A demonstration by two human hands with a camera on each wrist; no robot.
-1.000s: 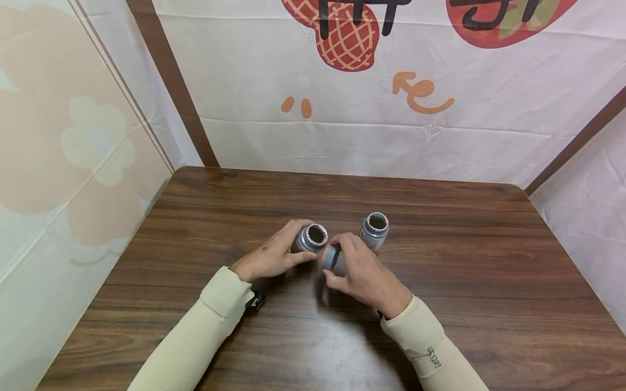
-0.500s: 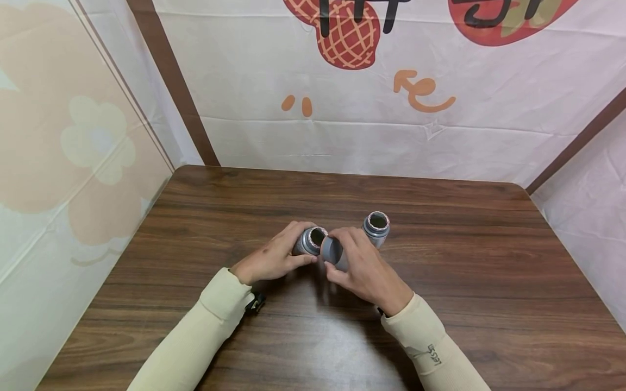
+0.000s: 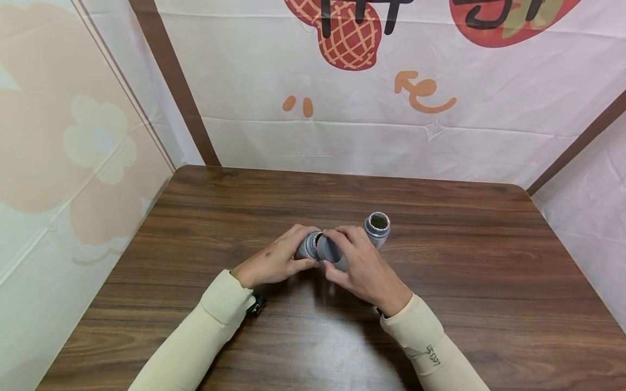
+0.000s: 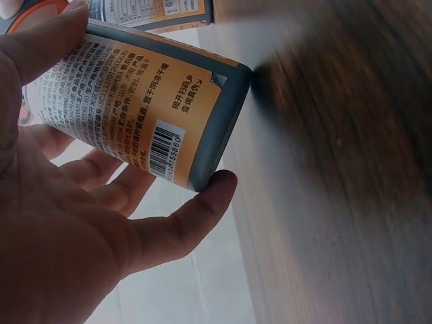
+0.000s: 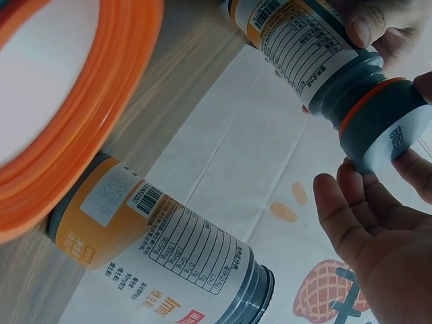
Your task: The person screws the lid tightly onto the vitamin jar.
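Wood table [image 3: 254,203] | left hand [image 3: 274,258] grips tilted bottle [image 4: 138,101] | right hand [image 3: 364,266] pinches grey cap [image 5: 381,128]

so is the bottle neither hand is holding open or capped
Open. The unheld bottle shows its mouth uncovered in the head view, and its neck is bare in the right wrist view.

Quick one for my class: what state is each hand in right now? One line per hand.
Left hand: holding a grey bottle.
Right hand: holding a grey cap at the top of that bottle.
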